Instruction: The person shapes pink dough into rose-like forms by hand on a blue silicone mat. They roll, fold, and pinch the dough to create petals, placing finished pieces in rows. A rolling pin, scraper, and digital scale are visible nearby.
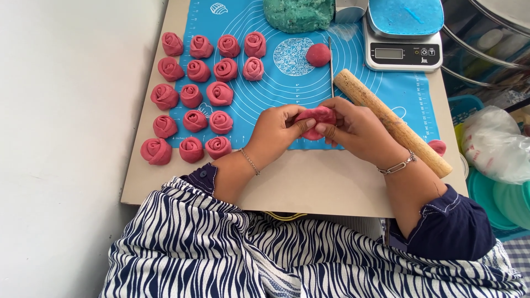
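My left hand [274, 131] and my right hand [353, 126] meet over the near edge of a blue silicone mat [287, 88] and together pinch a pink dough piece [316, 118] between their fingers. Several finished pink dough roses [220, 94] lie in rows to the left, on the mat and on the tan board [309, 182]. A pink dough ball [318, 55] rests farther back on the mat. A wooden rolling pin [390, 120] lies diagonally just right of my right hand.
A lump of teal dough [298, 14] sits at the mat's far edge beside a white kitchen scale [403, 51] with a blue top. A thin metal rod [330, 65] lies on the mat. A small pink dough bit [438, 147], plastic bags [494, 144] and teal bowls [505, 201] are at right.
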